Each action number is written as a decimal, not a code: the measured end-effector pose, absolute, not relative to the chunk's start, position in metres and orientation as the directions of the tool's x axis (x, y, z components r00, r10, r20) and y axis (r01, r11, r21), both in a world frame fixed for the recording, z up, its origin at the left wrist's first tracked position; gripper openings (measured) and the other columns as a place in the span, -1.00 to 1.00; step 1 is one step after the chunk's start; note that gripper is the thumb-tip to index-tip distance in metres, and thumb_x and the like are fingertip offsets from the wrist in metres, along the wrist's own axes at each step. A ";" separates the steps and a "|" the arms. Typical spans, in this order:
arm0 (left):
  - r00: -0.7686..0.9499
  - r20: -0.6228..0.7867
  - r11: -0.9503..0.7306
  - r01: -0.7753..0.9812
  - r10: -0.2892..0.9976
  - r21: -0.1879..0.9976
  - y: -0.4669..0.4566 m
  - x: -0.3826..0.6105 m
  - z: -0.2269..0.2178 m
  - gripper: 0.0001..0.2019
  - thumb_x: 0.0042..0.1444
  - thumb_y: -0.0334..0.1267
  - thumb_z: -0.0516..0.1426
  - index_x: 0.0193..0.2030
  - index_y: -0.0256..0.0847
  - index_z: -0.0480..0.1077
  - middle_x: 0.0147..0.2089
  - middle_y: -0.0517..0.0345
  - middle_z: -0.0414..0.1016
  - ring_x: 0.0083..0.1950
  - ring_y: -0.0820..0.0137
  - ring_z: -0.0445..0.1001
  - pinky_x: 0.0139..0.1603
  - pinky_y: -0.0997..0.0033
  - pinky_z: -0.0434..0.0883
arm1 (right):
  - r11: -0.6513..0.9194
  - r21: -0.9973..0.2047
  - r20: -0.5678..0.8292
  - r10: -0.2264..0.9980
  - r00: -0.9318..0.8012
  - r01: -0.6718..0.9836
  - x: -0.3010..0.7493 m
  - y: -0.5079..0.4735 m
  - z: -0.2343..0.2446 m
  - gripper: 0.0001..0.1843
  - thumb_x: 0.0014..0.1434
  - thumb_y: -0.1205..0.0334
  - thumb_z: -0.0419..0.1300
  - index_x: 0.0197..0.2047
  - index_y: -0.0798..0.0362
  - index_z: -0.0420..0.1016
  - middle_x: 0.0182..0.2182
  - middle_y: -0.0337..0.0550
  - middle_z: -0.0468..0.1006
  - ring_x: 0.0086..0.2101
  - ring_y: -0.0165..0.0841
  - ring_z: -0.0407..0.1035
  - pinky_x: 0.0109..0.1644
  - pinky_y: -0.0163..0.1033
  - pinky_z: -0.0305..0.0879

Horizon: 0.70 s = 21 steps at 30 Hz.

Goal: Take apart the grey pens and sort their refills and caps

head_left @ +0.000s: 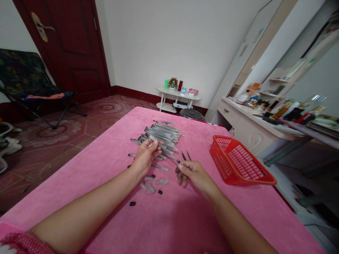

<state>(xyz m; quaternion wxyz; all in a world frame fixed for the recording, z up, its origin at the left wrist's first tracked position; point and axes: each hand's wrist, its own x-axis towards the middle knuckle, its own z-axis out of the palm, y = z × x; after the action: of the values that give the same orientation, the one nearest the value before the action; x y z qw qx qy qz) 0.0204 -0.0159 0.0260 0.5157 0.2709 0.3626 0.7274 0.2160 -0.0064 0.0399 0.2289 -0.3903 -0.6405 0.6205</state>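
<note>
Thumb and fingers of my left hand (147,155) are pinched on a small clear piece that looks like a pen cap (152,138), over a pile of pens (162,133) with clear barrels and dark ends. To the right, my right hand (192,173) is closed with its fingers curled; they are slightly blurred, and what they hold is hidden. The dark end of one pen (173,159) reaches its fingertips. Two thin dark pointed sticks (183,155) show just behind that hand. Loose clear caps (150,187) and small black plugs (132,204) lie nearer me.
A red plastic basket (227,173) stands at the right edge of the pink-covered table (111,218). Beyond are a low white stand (165,92) and a round dark stool (192,113). A cluttered dresser (246,130) is on the right, a folding chair (34,95) on the left.
</note>
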 end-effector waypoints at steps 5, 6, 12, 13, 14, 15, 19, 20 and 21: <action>-0.321 0.021 -0.207 -0.559 0.947 0.803 -0.017 0.021 0.027 -0.77 -0.08 -0.22 0.27 -0.33 -0.30 0.38 -0.28 0.18 0.46 -0.47 0.66 0.35 -0.46 0.68 0.43 | -0.096 -0.966 -0.210 0.830 -0.517 0.239 0.215 -0.005 0.035 -0.45 0.01 -0.25 0.08 -0.47 0.16 0.35 -0.69 -0.20 0.44 -0.75 -0.54 0.21 -0.69 -0.44 0.07; -0.314 0.023 -0.205 -0.560 0.949 0.803 -0.017 0.021 0.027 -0.77 -0.07 -0.22 0.27 -0.33 -0.30 0.38 -0.28 0.18 0.47 -0.47 0.66 0.35 -0.46 0.67 0.43 | -0.109 -0.969 -0.210 0.833 -0.511 0.221 0.214 -0.005 0.035 -0.45 0.02 -0.25 0.08 -0.45 0.15 0.35 -0.68 -0.20 0.45 -0.74 -0.54 0.22 -0.68 -0.44 0.07; -0.158 0.027 -0.110 -0.549 0.987 0.829 -0.019 0.025 0.023 -0.73 -0.05 -0.22 0.26 -0.21 -0.27 0.39 -0.26 0.14 0.51 -0.41 0.58 0.44 -0.37 0.59 0.48 | -0.091 -0.990 -0.134 0.859 -0.495 0.110 0.211 -0.008 0.033 -0.53 0.04 -0.14 0.14 -0.51 0.16 0.37 -0.70 -0.23 0.42 -0.74 -0.56 0.17 -0.68 -0.44 0.01; -0.116 0.029 -0.088 -0.540 0.993 0.837 -0.019 0.026 0.023 -0.72 -0.05 -0.23 0.26 -0.20 -0.28 0.39 -0.26 0.12 0.52 -0.37 0.54 0.47 -0.33 0.55 0.49 | -0.098 -0.990 -0.137 0.857 -0.496 0.103 0.211 -0.008 0.033 -0.54 0.05 -0.12 0.14 -0.52 0.16 0.39 -0.70 -0.22 0.42 -0.74 -0.56 0.17 -0.68 -0.44 0.00; -0.085 0.030 -0.070 -0.534 0.996 0.842 -0.020 0.027 0.022 -0.72 -0.05 -0.23 0.26 -0.21 -0.29 0.40 -0.26 0.10 0.53 -0.33 0.49 0.50 -0.30 0.51 0.50 | -0.102 -0.990 -0.137 0.858 -0.495 0.096 0.212 -0.008 0.033 -0.54 0.05 -0.11 0.15 -0.52 0.17 0.40 -0.69 -0.21 0.43 -0.74 -0.56 0.16 -0.68 -0.44 -0.02; -0.069 0.026 -0.059 -0.534 0.997 0.844 -0.021 0.028 0.021 -0.73 -0.06 -0.23 0.26 -0.22 -0.30 0.40 -0.26 0.08 0.53 -0.30 0.46 0.51 -0.27 0.48 0.51 | -0.099 -0.991 -0.129 0.863 -0.488 0.088 0.212 -0.009 0.034 -0.55 0.04 -0.10 0.16 -0.51 0.18 0.42 -0.69 -0.20 0.44 -0.74 -0.57 0.15 -0.68 -0.44 -0.02; -0.105 -0.015 -0.046 -0.558 0.994 0.829 -0.021 0.030 0.016 -0.76 -0.08 -0.25 0.28 -0.29 -0.32 0.40 -0.28 0.07 0.55 -0.32 0.44 0.53 -0.27 0.47 0.51 | 0.015 -0.995 -0.029 0.903 -0.429 0.100 0.211 -0.010 0.037 -0.62 0.01 -0.03 0.22 -0.50 0.19 0.48 -0.62 -0.13 0.51 -0.70 -0.55 0.20 -0.64 -0.43 0.08; -0.115 -0.024 -0.045 -0.559 0.993 0.828 -0.021 0.030 0.015 -0.76 -0.08 -0.24 0.28 -0.30 -0.33 0.40 -0.29 0.07 0.55 -0.33 0.44 0.53 -0.27 0.47 0.51 | 0.054 -0.992 0.002 0.915 -0.404 0.118 0.211 -0.011 0.038 -0.64 -0.01 0.00 0.24 -0.49 0.19 0.50 -0.60 -0.12 0.52 -0.67 -0.53 0.24 -0.62 -0.42 0.14; -0.126 -0.029 -0.047 -0.559 0.992 0.828 -0.021 0.030 0.015 -0.76 -0.08 -0.24 0.28 -0.31 -0.33 0.41 -0.29 0.07 0.56 -0.34 0.44 0.53 -0.27 0.47 0.51 | 0.089 -0.986 0.031 0.926 -0.375 0.139 0.210 -0.012 0.039 -0.67 -0.04 0.03 0.26 -0.49 0.19 0.50 -0.59 -0.12 0.52 -0.65 -0.51 0.27 -0.59 -0.41 0.19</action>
<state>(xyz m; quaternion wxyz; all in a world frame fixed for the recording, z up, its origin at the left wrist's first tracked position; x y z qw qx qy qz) 0.0299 -0.0210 0.0146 0.5890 0.3004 0.3601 0.6582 0.2097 -0.0123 0.0386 0.3716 -0.4176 -0.6376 0.5301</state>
